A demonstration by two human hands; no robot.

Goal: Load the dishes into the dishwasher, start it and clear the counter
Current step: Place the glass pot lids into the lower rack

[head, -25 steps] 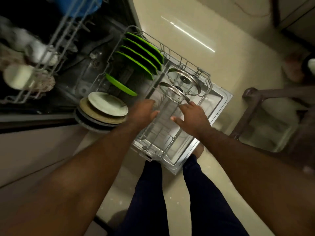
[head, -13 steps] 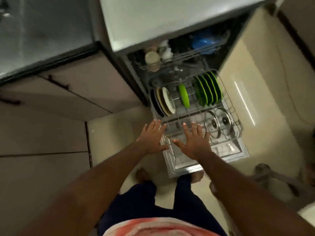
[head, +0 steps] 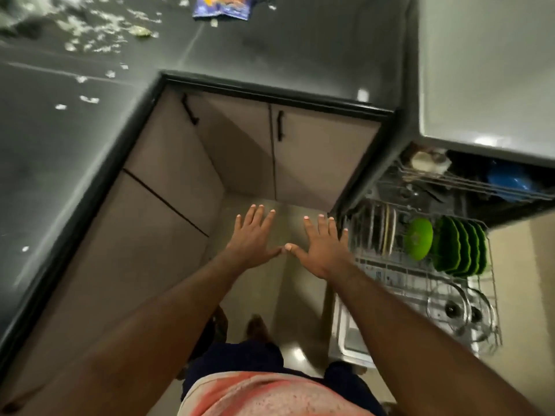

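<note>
So the dark counter (head: 90,145) is an L that wraps the left and top of the shot, and it's a mess: white scraps (head: 90,46) are scattered over its far left corner, and a blue packet (head: 220,7) lies at its far edge (too blurry to read what it is). Below the counter's edge sit beige cabinet doors (head: 240,151) with black handles.

In the middle, both hands are out over the floor (head: 300,295) in front of those doors. The left hand (head: 253,240) is flat with its fingers spread and has nothing in it. Same for the right hand (head: 326,250): flat, spread, holding nothing. The two thumb tips are almost touching. The right pinky lines up with the left edge of the lower rack (head: 390,277), but I can't tell if it actually touches.

On the right is the dishwasher (head: 480,70), with its door (head: 345,340) down and the lower rack pulled out over it. At the rack's back left corner a few pale plates (head: 384,229) stand on edge, then a single green plate (head: 419,238), then a tight row of green plates (head: 461,250) by the back right corner. Two glass lids (head: 450,304) stand near the front right corner. The upper rack (head: 435,178) is tucked inside, with a whitish cup or bowl (head: 426,160) and something blue (head: 507,181) in it.
</note>
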